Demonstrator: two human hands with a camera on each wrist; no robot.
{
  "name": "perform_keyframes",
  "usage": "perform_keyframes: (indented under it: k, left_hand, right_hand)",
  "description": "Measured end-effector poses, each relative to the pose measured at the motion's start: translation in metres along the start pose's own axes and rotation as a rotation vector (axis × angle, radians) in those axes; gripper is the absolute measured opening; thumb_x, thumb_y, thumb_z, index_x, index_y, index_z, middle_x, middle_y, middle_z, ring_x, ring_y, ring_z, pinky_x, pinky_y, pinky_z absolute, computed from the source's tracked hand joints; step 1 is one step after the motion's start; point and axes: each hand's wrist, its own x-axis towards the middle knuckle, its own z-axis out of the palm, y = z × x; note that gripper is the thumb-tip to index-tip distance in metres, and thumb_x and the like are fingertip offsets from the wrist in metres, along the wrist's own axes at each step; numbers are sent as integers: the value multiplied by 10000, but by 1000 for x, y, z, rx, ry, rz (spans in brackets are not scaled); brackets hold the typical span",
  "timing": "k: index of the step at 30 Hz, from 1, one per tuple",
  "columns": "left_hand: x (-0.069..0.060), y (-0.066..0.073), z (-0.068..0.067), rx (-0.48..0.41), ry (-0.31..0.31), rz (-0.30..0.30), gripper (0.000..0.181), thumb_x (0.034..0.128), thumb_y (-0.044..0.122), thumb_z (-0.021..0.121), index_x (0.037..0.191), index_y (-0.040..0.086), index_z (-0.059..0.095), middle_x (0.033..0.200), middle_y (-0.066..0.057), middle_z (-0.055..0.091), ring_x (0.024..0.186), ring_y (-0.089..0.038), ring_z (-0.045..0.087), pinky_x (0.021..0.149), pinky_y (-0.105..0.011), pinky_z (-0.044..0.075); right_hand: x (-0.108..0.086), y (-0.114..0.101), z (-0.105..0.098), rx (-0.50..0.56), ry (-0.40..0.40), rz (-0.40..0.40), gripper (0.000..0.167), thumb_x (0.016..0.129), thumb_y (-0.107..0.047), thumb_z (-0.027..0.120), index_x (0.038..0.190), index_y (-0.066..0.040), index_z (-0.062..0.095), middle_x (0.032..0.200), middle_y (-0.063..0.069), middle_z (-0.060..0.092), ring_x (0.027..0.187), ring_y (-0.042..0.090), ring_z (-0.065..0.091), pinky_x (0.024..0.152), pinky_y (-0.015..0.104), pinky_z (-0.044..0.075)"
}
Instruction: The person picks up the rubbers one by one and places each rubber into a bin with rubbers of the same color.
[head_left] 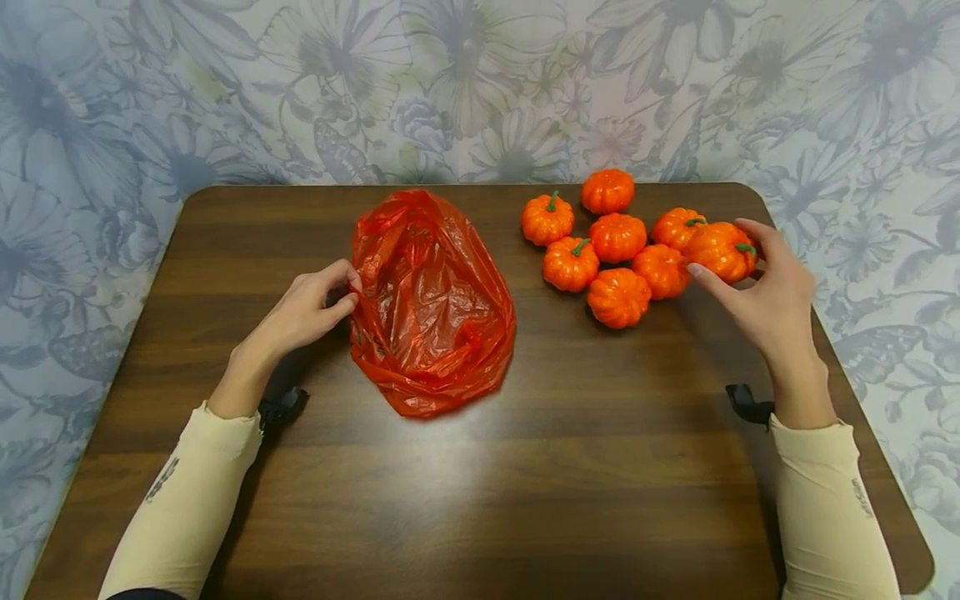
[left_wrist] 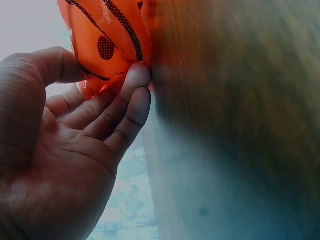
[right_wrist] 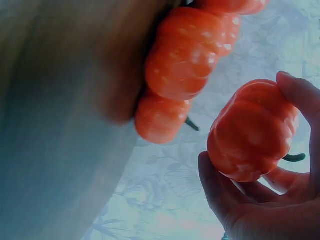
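A thin red plastic bag (head_left: 435, 308) lies on the table with its mouth spread wide. My left hand (head_left: 303, 308) pinches the bag's left edge between thumb and fingers; black print shows on the bag (left_wrist: 107, 40) in the left wrist view. On the right, my right hand (head_left: 772, 287) holds a small orange pumpkin (head_left: 720, 252) with a green stem, thumb on one side and fingers on the other. In the right wrist view this held pumpkin (right_wrist: 252, 132) is raised off the table, apart from the others. Several more pumpkins (head_left: 618, 297) sit grouped to its left.
The brown wooden table (head_left: 480, 500) has rounded corners and its back edge meets a wall with floral wallpaper (head_left: 480, 92). Some pumpkins, like the one at the back (head_left: 607, 192), stand near that back edge. A dark strap piece (head_left: 750, 406) juts from the right wrist.
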Motion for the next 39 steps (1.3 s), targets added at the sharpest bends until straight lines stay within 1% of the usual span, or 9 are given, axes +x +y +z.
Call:
perform_keyframes:
  k: [8, 13, 15, 19, 21, 29, 34, 36, 39]
  left_hand:
    - [0, 0, 0, -6, 2, -12, 77, 999, 41, 627, 1033, 104, 600, 907, -30, 651, 842, -191, 596, 760, -291, 465]
    - [2, 0, 0, 5, 4, -12, 73, 1000, 46, 627, 1040, 102, 601, 912, -34, 660, 847, -190, 607, 763, -302, 474]
    - [3, -1, 0, 13, 7, -7, 70, 1001, 50, 624, 1039, 104, 602, 912, -34, 665, 848, -188, 610, 765, -307, 476]
    - [2, -1, 1, 15, 11, -8, 73, 993, 47, 627, 1027, 107, 603, 907, -31, 668, 848, -186, 609, 764, -314, 469]
    - [1, 0, 1, 17, 13, -7, 71, 993, 46, 623, 1023, 107, 603, 904, -30, 668, 844, -187, 606, 758, -311, 465]
    - [-1, -2, 1, 10, 26, 10, 65, 994, 44, 615, 1019, 104, 612, 892, -24, 674, 829, -186, 607, 747, -308, 468]
    - [-2, -1, 1, 10, 25, -3, 74, 990, 39, 625, 1020, 104, 610, 890, -20, 673, 829, -176, 609, 745, -312, 474]
    - [-1, -1, 1, 12, 22, -5, 74, 992, 42, 628, 1024, 106, 611, 896, -18, 674, 836, -173, 610, 750, -317, 478]
    - [0, 0, 0, 14, 19, 13, 71, 995, 39, 628, 1031, 98, 611, 906, -29, 674, 844, -182, 610, 756, -331, 485]
  right_hand:
    - [2, -24, 1, 26, -13, -57, 746, 815, -229, 920, 1488, -211, 598, 1390, 69, 678, 1081, -131, 508, 899, 58, 389]
    - [3, -29, 4, 45, -20, -90, 753, 803, -187, 930, 1482, -200, 604, 1373, 75, 685, 1087, -115, 523, 907, 62, 394]
    - [4, -30, 5, 35, -23, -98, 767, 796, -191, 937, 1485, -194, 601, 1374, 62, 687, 1114, -38, 567, 907, 60, 390]
    - [4, -34, 7, 25, -45, -98, 782, 797, -214, 940, 1495, -197, 588, 1391, 57, 678, 1170, 197, 619, 919, 63, 379]
    - [3, -36, 8, 28, -59, -96, 789, 797, -226, 942, 1500, -210, 584, 1396, 55, 675, 1174, 261, 621, 924, 67, 378]
    - [6, -49, 14, 36, -89, -142, 788, 803, -252, 938, 1504, -221, 580, 1406, 37, 672, 1170, 265, 630, 925, 68, 371]
    - [9, -59, 22, 34, -110, -165, 762, 837, -287, 903, 1517, -225, 565, 1440, 38, 650, 1221, 263, 620, 930, 94, 365]
    - [9, -64, 25, 41, -117, -169, 776, 821, -292, 915, 1512, -222, 569, 1437, 31, 651, 1236, 260, 622, 958, 126, 385]
    - [10, -72, 31, 62, -133, -165, 795, 790, -303, 934, 1497, -223, 578, 1417, 20, 659, 1227, 257, 627, 1023, 258, 445]
